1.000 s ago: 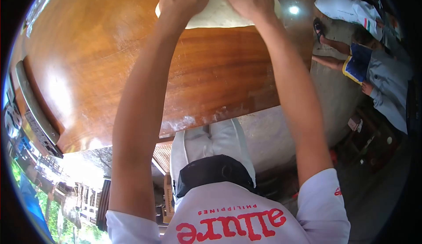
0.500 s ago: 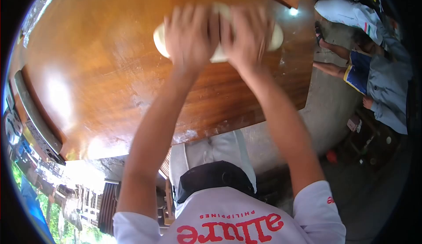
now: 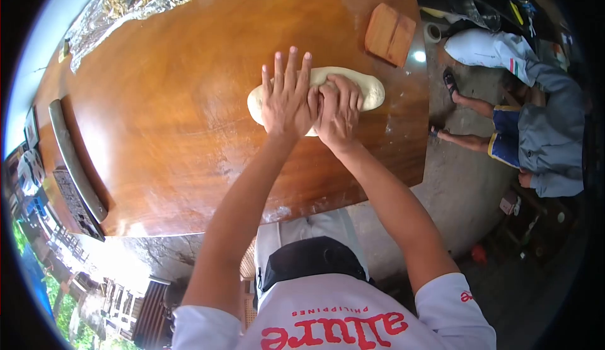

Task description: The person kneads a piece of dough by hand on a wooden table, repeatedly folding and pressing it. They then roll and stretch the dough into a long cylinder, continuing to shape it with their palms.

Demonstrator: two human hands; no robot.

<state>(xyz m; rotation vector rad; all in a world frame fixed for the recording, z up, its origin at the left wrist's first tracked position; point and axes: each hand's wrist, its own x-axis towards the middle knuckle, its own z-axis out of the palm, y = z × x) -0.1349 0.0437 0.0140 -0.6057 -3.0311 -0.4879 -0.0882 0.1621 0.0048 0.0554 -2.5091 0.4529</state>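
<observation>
A long, pale roll of dough (image 3: 373, 93) lies crosswise on the brown wooden table (image 3: 170, 129). My left hand (image 3: 287, 103) rests flat on its left part, fingers stretched out and pointing past the far side. Beside it, my right hand (image 3: 339, 107) presses on the middle of the dough with its fingers bent and curled over it. The two hands touch near the thumbs, which are partly hidden. Both rounded ends of the dough show beyond the hands.
A small wooden board (image 3: 391, 35) lies near the table's far right corner. Crumpled foil (image 3: 120, 19) with brownish pieces spans the far left edge. A curved grey bar (image 3: 72, 154) lies at the left. To the right, a person in a grey top (image 3: 548, 136) is beyond the table.
My hands and the dough appear lower in the view, and more of the table's far side shows. The left fingers are now spread straight; the right fingers are curled. The earlier motion blur is gone.
</observation>
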